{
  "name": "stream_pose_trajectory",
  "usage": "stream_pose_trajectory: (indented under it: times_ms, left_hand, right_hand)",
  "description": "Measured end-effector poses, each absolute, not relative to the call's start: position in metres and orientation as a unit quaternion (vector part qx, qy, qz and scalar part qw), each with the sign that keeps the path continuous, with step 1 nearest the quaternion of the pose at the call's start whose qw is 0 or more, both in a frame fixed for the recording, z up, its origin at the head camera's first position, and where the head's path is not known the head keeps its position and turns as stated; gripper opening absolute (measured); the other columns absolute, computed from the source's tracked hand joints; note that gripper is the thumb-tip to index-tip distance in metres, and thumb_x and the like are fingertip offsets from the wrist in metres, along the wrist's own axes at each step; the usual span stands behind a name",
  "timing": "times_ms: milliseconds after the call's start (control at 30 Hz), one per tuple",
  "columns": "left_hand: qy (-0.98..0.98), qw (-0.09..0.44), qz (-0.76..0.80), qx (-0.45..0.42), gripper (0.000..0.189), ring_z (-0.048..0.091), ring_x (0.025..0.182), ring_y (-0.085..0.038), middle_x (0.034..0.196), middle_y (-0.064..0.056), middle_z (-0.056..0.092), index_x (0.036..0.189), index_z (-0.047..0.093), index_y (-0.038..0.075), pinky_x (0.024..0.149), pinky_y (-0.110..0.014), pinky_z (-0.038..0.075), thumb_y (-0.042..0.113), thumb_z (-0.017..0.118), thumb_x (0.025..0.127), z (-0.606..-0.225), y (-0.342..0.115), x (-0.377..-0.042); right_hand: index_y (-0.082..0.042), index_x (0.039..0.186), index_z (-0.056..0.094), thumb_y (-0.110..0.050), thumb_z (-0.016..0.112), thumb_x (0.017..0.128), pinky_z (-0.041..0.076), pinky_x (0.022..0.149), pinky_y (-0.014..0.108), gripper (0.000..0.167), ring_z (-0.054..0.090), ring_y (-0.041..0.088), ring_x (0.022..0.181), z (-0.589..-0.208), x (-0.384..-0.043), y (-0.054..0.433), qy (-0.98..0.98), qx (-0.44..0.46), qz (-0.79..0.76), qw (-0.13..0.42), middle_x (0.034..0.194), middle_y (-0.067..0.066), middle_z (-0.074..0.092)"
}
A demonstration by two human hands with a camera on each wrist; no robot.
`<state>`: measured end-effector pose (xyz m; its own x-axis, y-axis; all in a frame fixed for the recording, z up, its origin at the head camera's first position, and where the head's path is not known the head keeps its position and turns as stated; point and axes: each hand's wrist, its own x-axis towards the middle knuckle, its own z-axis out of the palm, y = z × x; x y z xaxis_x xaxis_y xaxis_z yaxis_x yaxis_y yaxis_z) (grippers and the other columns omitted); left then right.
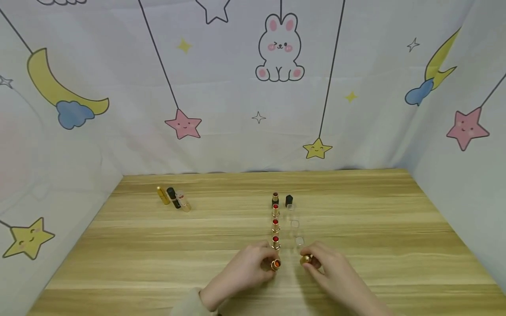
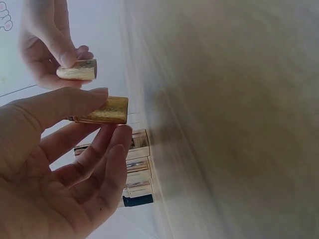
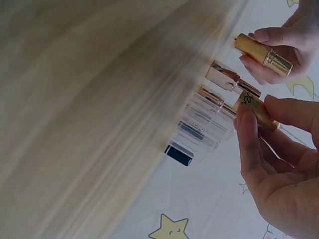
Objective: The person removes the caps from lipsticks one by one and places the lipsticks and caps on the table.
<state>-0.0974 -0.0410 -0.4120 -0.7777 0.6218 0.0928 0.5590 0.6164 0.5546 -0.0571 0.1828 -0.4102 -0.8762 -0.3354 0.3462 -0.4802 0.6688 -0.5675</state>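
Observation:
My left hand (image 1: 250, 266) pinches an uncapped gold lipstick (image 1: 276, 264) between thumb and fingers. Orange-red shows inside its upward-facing mouth, and the left wrist view gives its gold base (image 2: 113, 110) side-on. A short way to the right, my right hand (image 1: 334, 270) holds the rounded gold lipstick cap (image 1: 305, 260) by its sides. Dark lettering marks this cap (image 3: 255, 110) in the right wrist view. Cap and lipstick are apart. Just beyond my left fingers stands an open lipstick (image 1: 275, 242) with a red tip and a gold collar.
More open lipsticks (image 1: 275, 225) run away in a line, ending at a black-based one (image 1: 275, 201). Beside them stand several clear caps (image 1: 294, 224) and a black cap (image 1: 289, 201). At the back left are gold (image 1: 163, 196), black (image 1: 173, 197) and clear-capped (image 1: 183, 202) lipsticks. Printed cloth borders the table.

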Motion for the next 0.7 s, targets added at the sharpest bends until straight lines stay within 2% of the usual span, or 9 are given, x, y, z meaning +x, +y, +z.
stream_pose_trajectory:
  times_ms: [167, 333, 700]
  left_hand:
    - [0.905, 0.065, 0.273, 0.321, 0.02, 0.045, 0.067, 0.002, 0.076, 0.011, 0.053, 0.082, 0.067, 0.02, 0.06, -0.013, 0.039, 0.009, 0.079, 0.07, -0.412, -0.041, -0.099]
    - [0.908, 0.069, 0.264, 0.318, 0.02, 0.044, 0.064, 0.002, 0.072, 0.012, 0.05, 0.076, 0.063, 0.021, 0.057, -0.013, 0.037, 0.009, 0.078, 0.07, -0.413, -0.039, -0.102]
    - [0.911, 0.09, 0.239, 0.324, 0.023, 0.04, 0.062, 0.003, 0.071, 0.012, 0.045, 0.073, 0.059, 0.021, 0.055, -0.013, 0.035, 0.011, 0.08, 0.07, -0.414, -0.037, -0.105]
  right_hand:
    - [-0.009, 0.093, 0.067, -0.003, 0.075, 0.077, 0.051, 0.064, 0.017, 0.018, 0.057, -0.001, 0.076, -0.412, -0.061, 0.18, -0.914, 0.261, 0.293, 0.104, 0.088, -0.005, 0.064]
    - [-0.009, 0.091, 0.067, -0.004, 0.075, 0.076, 0.054, 0.07, 0.023, 0.018, 0.063, 0.007, 0.081, -0.414, -0.062, 0.177, -0.917, 0.285, 0.254, 0.114, 0.089, -0.003, 0.067]
    - [-0.009, 0.091, 0.067, -0.006, 0.072, 0.079, 0.054, 0.068, 0.024, 0.014, 0.063, 0.008, 0.078, -0.413, -0.062, 0.172, -0.932, 0.273, 0.228, 0.067, 0.089, -0.004, 0.064]
